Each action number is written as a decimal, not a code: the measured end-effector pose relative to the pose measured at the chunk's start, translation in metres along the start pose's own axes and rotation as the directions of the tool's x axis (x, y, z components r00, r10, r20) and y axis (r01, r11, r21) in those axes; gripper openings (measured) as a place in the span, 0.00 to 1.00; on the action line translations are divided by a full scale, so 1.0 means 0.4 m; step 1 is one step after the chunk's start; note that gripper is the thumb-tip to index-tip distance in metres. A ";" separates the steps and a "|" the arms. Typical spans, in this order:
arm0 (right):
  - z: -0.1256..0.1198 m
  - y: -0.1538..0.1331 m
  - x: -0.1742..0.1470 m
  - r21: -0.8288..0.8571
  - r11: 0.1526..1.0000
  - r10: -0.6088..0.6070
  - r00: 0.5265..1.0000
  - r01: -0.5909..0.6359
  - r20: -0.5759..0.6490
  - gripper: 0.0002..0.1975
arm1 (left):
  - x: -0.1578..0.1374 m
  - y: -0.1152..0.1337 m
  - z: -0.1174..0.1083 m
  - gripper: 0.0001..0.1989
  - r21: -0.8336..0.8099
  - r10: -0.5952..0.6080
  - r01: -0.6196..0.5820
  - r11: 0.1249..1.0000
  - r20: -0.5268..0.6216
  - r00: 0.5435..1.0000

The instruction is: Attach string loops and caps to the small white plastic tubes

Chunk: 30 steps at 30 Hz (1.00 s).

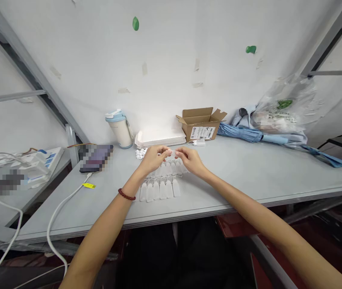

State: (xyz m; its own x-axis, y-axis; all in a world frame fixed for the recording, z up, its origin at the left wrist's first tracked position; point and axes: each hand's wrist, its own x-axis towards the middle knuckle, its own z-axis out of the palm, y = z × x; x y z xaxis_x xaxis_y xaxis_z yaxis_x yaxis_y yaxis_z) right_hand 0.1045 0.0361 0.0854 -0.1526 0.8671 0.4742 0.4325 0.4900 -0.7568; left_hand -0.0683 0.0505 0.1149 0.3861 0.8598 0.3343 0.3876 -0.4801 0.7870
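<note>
My left hand (155,157) and my right hand (189,159) are raised over the middle of the table, fingertips almost meeting. Both are closed in a pinch at a small white piece (172,152), mostly covered by the fingers; its kind is too small to tell. Below them lie flat, whitish tag-shaped pieces (162,189) with thin white loops, set out in two rows. My hands partly hide the back row (171,168). Beside my left hand, toward the wall, sits a heap of small white round pieces (141,153).
Along the wall stand a cream tumbler with a blue lid (120,129), a white stack (160,138), an opened cardboard box (202,125) and a folded blue umbrella (243,132). A phone (96,158) with a white cable (55,216) lies left. A plastic bag (282,114) rests at back right.
</note>
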 end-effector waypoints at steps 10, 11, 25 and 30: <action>-0.017 0.006 0.016 0.251 0.959 0.111 0.990 -0.129 0.082 0.18 | -0.006 0.028 -0.016 0.20 -0.033 -0.027 0.028 0.999 0.006 1.000; -0.017 0.005 0.016 0.254 0.958 0.117 0.990 -0.132 0.075 0.18 | -0.006 0.028 -0.015 0.22 -0.041 -0.057 0.057 0.998 -0.002 0.998; -0.016 -0.013 0.006 0.386 0.899 0.150 0.973 -0.208 0.173 0.20 | -0.011 0.039 -0.019 0.15 0.006 0.047 -0.047 0.999 0.058 0.997; -0.009 -0.008 0.007 0.302 0.941 0.123 0.985 -0.156 0.123 0.21 | -0.006 0.034 -0.012 0.22 -0.032 -0.102 0.101 0.994 -0.002 0.995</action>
State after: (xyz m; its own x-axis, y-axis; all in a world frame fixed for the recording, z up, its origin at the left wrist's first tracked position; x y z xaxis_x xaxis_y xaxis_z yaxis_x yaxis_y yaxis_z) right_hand 0.1059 0.0367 0.0907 -0.2066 0.9252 0.3182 0.1622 0.3531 -0.9214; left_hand -0.0680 0.0427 0.1273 0.3428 0.9044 0.2539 0.3976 -0.3846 0.8331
